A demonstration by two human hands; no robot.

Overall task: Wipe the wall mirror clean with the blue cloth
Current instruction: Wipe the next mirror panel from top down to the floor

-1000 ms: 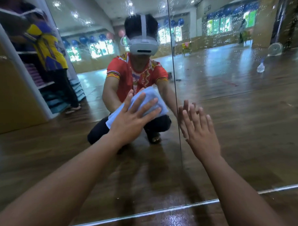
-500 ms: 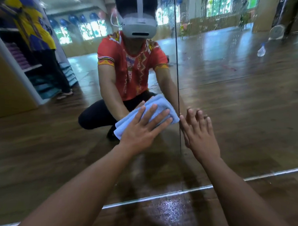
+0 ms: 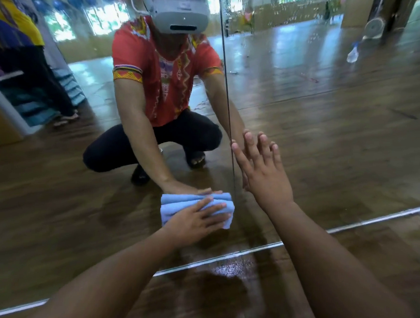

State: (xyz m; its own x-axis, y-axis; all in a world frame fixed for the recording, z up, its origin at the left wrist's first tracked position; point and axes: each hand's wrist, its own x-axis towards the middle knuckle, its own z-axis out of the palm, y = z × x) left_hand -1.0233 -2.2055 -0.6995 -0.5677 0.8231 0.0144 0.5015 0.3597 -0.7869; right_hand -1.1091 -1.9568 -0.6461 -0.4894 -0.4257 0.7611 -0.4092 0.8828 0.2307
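Your left hand point(image 3: 197, 221) lies flat on the blue cloth point(image 3: 172, 208), fingers point(image 3: 215, 206) straight and slightly fanned. It presses the cloth against the glass; nothing is curled round it or pinched. The cloth is pale sky blue and folded into a thick oblong pad. Soft stacked layers show along its upper edge, where it meets its own reflection. It sits low on the left panel of the wall mirror point(image 3: 324, 139), its right end just beside the vertical seam point(image 3: 227, 107) between the two panels. It is near the bright strip point(image 3: 368, 220) along the mirror's bottom edge but does not touch it. Your right hand point(image 3: 265, 177) is spread wide and empty, planted on the right panel just past the seam and higher than the cloth, fingertips point(image 3: 251, 146) pointing up. Both of your forearms reach in from the lower corners of the view. In the glass you can see yourself crouching in a red patterned shirt and a grey headset. Fine specks or droplets dot the upper part of the right panel. Below the strip, the dark wooden floor point(image 3: 151, 304) shows a shiny speckled patch close to the mirror.
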